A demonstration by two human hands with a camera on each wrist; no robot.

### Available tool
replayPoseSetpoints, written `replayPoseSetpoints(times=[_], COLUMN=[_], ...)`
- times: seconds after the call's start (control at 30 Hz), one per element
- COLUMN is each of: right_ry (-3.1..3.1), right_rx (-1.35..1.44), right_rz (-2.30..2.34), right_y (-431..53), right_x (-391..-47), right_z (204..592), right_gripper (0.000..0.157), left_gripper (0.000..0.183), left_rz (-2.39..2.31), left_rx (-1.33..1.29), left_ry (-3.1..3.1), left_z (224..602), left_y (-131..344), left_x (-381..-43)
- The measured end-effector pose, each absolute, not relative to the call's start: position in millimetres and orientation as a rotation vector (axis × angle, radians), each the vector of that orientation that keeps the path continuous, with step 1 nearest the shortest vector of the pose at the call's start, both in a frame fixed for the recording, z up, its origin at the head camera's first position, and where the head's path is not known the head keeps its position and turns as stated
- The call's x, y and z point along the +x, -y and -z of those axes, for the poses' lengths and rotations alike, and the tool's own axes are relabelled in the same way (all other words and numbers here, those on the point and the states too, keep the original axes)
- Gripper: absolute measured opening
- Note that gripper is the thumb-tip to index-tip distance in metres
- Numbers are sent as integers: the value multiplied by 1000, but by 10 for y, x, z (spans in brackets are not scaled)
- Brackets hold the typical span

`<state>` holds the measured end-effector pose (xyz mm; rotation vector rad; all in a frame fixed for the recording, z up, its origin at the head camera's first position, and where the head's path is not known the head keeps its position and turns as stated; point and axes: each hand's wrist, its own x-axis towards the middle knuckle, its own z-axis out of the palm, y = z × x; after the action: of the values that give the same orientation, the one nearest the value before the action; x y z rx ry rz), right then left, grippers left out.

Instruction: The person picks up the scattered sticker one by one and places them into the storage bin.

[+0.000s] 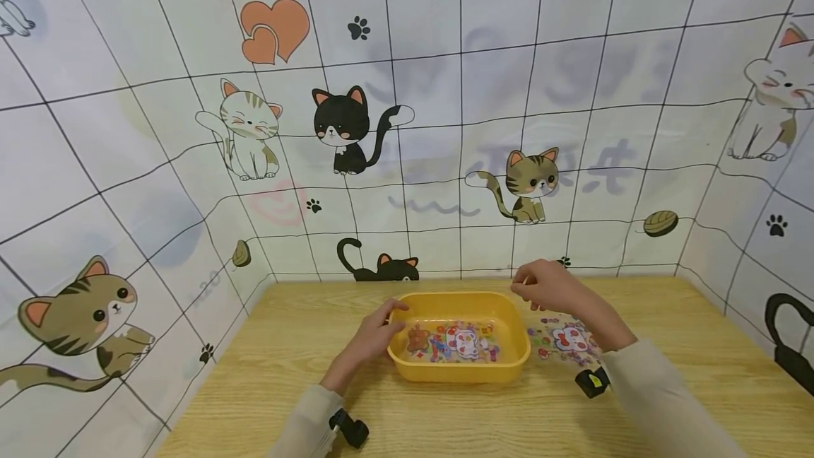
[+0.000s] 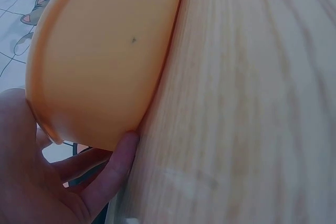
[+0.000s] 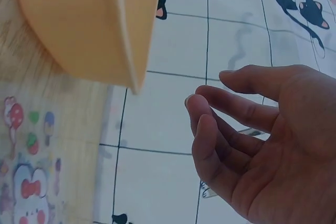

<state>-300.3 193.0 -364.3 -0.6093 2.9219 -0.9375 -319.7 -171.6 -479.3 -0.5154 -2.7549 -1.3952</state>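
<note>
A yellow plastic basin stands on the wooden table. My left hand grips its left end, with the thumb over the rim and fingers against the outer wall; in the left wrist view, the left hand touches the basin's side. Inside the basin lies a clear sheet printed with cartoon animals. Another such sheet lies on the table to the right, partly behind the right forearm. Raised beyond the basin's right end, my right hand has loosely curled fingers and holds nothing, as the right hand shows up close.
The wooden table meets a white back wall with printed cats and grid lines. Side walls with the same print flank it. A black strap-mounted device sits at each wrist.
</note>
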Motion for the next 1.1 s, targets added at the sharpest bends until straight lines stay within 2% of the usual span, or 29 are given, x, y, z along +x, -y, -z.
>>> replayPoseSetpoints(times=[0.63, 1.1], right_ry=[-2954, -3039], right_rx=[-493, -363], right_rz=[1029, 845], right_y=[-2548, -2891], right_x=[-2966, -2938], right_z=[4077, 4304], right_gripper=[24, 28], left_gripper=[31, 30], left_rz=[1394, 1367], left_rx=[-529, -522], left_ry=[2743, 2747], left_z=[4802, 4802], left_y=[1715, 1712], left_x=[-3199, -3203])
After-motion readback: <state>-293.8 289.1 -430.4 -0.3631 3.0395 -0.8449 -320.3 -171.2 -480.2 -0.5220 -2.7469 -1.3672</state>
